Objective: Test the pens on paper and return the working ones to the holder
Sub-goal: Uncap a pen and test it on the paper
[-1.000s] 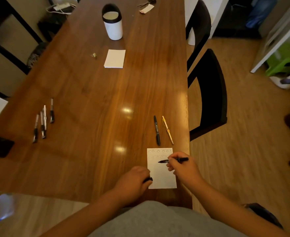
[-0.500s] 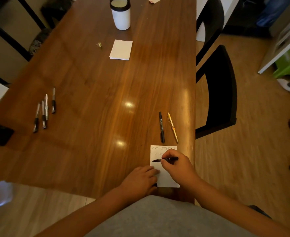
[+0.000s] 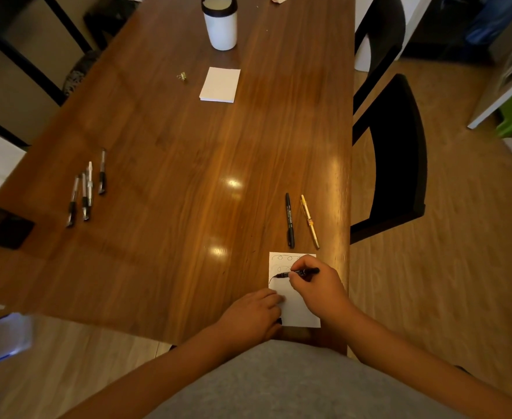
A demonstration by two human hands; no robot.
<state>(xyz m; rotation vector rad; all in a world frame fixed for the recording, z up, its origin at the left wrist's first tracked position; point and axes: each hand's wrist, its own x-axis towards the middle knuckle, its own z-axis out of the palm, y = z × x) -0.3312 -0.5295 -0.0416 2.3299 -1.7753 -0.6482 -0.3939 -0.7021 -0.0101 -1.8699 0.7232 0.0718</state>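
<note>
Since the earlier frame a dark stroke is laid on the paper (image 3: 297,311), so the pen (image 3: 297,273) is judged working. It is pinched in the grip of the right hand (image 3: 318,290); the grip of the left hand (image 3: 251,313), resting on the paper, cannot be told. The bench (image 3: 173,207) edge runs just beside the paper on the right; open room is left toward the far holder (image 3: 220,25).

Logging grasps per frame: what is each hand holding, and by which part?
The right hand pinches a black marker mid-barrel, tip on the paper. The left hand rests on the paper; whether it holds anything cannot be told.
</note>
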